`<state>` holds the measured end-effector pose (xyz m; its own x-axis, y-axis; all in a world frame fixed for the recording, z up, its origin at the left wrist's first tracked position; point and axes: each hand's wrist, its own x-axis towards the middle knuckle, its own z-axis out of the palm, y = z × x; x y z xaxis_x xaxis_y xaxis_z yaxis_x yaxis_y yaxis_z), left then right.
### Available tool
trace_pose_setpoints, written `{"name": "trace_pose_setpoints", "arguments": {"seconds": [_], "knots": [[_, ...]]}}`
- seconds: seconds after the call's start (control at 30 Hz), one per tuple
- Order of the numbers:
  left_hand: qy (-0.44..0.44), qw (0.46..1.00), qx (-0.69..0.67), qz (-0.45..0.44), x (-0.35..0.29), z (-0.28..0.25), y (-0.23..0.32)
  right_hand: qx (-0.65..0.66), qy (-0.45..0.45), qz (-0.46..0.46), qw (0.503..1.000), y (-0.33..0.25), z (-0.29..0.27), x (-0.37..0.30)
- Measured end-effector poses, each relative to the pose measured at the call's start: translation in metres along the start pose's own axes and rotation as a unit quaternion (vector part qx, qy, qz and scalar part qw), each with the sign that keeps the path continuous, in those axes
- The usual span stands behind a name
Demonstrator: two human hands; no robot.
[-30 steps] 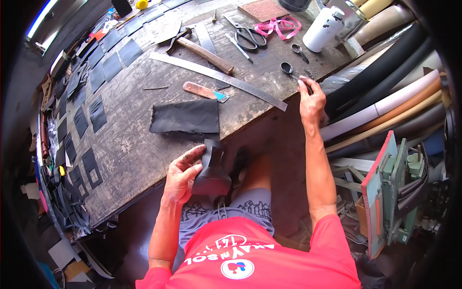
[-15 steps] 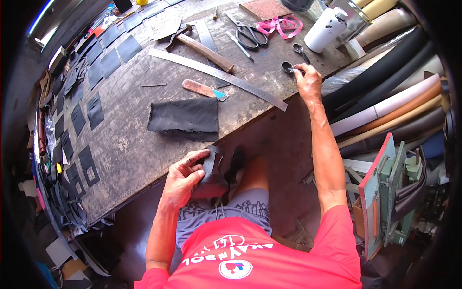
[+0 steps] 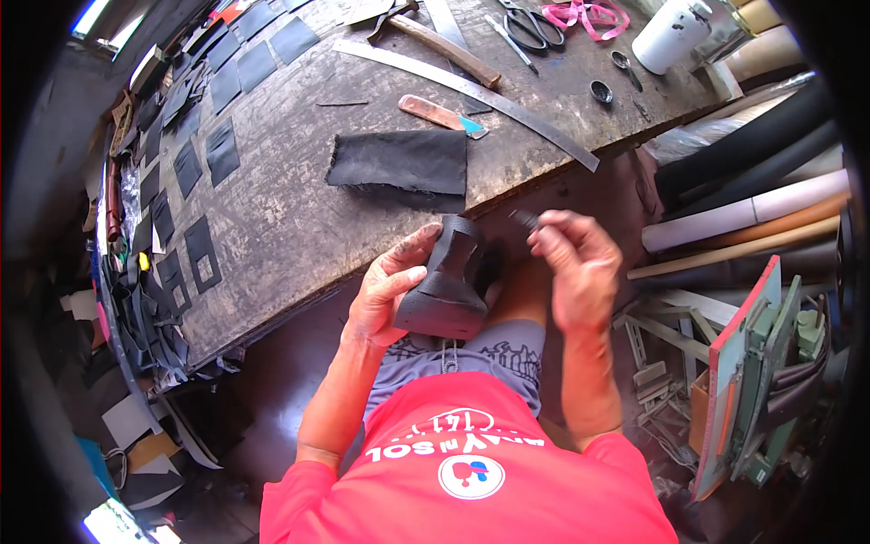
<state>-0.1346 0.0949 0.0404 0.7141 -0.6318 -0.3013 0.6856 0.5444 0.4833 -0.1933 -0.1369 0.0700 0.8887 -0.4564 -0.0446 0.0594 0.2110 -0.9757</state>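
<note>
My left hand (image 3: 385, 295) grips a folded black leather piece (image 3: 444, 304) over my lap, thumb on its face and fingers behind. The piece is narrow at the top and flares wider at the bottom. To the right of it, my right hand (image 3: 580, 272) is raised, slightly blurred, pinching a small dark thing (image 3: 524, 219) whose tip points toward the leather; its kind is unclear. On the bench's right end are a small black cup (image 3: 601, 92) and a dark spoon-shaped item (image 3: 623, 63). A black cloth-like rectangle (image 3: 399, 163) lies by the near edge.
The worn bench (image 3: 281, 199) bears a steel ruler (image 3: 471, 91), a hammer (image 3: 449, 50), a cutter knife (image 3: 437, 113), scissors (image 3: 535, 32) and a white bottle (image 3: 671, 38). Black cut pieces (image 3: 222, 152) cover its left side. Material rolls (image 3: 752, 208) and a green-and-red metal frame (image 3: 743, 381) stand right.
My right hand has come back from the black cup to beside the leather, carrying the small dark thing. My left hand has raised and turned the leather piece. The view has shifted.
</note>
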Motion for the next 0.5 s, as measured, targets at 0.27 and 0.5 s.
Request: {"name": "trace_pose_setpoints", "arguments": {"seconds": [0.27,0.5], "knots": [[-0.041,0.998,-0.042,-0.006,0.0,0.005,-0.013,-0.014,0.038,-0.019,0.999,0.018,0.033,-0.04],[-0.041,0.997,-0.062,-0.007,-0.001,0.002,-0.014,-0.155,0.048,-0.113,0.98,0.02,0.043,-0.037]]}}
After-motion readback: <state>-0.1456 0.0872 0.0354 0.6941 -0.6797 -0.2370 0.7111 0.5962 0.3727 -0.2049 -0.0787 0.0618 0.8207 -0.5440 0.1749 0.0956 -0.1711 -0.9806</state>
